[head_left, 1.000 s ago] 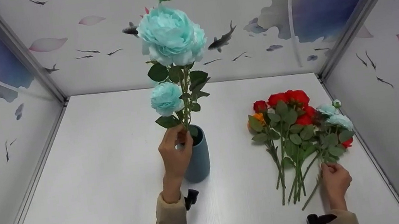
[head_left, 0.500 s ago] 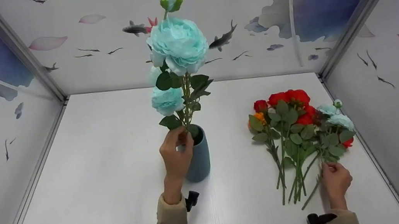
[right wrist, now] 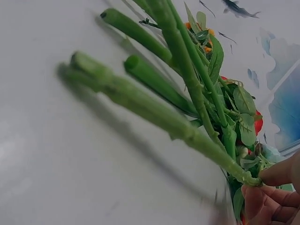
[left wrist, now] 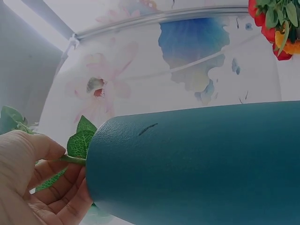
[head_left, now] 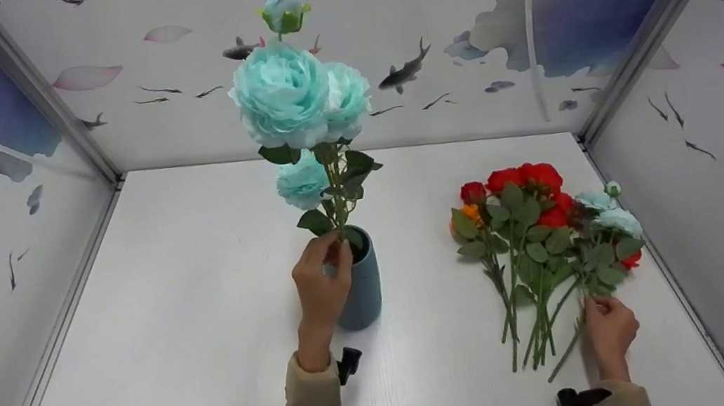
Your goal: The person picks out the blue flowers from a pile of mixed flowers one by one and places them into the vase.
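Observation:
At the mouth of the blue vase (head_left: 362, 295), my left hand (head_left: 322, 279) pinches the stem of an artificial peony spray. Its pale turquoise blooms (head_left: 282, 95) rise above the vase, with a bud (head_left: 283, 10) on top. The left wrist view shows the stem (left wrist: 74, 160) between thumb and fingers, right at the rim of the vase (left wrist: 197, 154). My right hand (head_left: 611, 331) pinches a green stem (right wrist: 173, 124) at the right side of a flower pile. Pale blue flowers (head_left: 616, 220) lie at that side of the pile.
Red flowers (head_left: 525, 178) and an orange one (head_left: 464, 222) lie with their leaves and stems on the right of the white table (head_left: 186, 312). Printed panels (head_left: 173, 67) wall the table at the back and both sides.
The turquoise spray has come lower and turned, its large bloom and bud shifting to the left overall. Both hands have stayed nearly in place, and the flower pile is unchanged.

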{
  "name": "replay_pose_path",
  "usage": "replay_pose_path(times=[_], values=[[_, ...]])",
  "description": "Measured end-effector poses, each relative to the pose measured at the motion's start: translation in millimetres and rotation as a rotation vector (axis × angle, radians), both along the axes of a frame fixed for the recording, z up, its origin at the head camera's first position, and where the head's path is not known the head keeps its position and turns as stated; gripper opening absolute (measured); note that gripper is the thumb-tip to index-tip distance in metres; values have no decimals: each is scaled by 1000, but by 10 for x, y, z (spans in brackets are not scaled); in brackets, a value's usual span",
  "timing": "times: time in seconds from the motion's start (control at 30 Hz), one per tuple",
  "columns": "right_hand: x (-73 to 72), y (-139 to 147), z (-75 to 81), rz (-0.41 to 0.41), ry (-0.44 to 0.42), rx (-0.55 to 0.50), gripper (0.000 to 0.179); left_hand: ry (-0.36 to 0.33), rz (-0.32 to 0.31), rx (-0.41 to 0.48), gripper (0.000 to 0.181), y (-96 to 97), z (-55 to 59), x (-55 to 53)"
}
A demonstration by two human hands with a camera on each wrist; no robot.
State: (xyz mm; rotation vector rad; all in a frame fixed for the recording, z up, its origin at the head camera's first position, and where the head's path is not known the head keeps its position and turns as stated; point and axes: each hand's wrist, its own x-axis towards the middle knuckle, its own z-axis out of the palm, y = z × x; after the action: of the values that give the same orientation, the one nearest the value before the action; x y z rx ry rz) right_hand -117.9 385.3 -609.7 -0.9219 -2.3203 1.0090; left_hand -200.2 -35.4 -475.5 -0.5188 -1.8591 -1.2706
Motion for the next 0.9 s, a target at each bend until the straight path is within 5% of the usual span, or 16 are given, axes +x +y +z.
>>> replay_pose_path(times=[0.4,0.9], values=[[13,-11,-7,8,31,-9,24,15,122,-69,7,-11,-16,21],[15,-5,10,8,-5,4,24,-30,175,-108,5,-6,-79,50]])
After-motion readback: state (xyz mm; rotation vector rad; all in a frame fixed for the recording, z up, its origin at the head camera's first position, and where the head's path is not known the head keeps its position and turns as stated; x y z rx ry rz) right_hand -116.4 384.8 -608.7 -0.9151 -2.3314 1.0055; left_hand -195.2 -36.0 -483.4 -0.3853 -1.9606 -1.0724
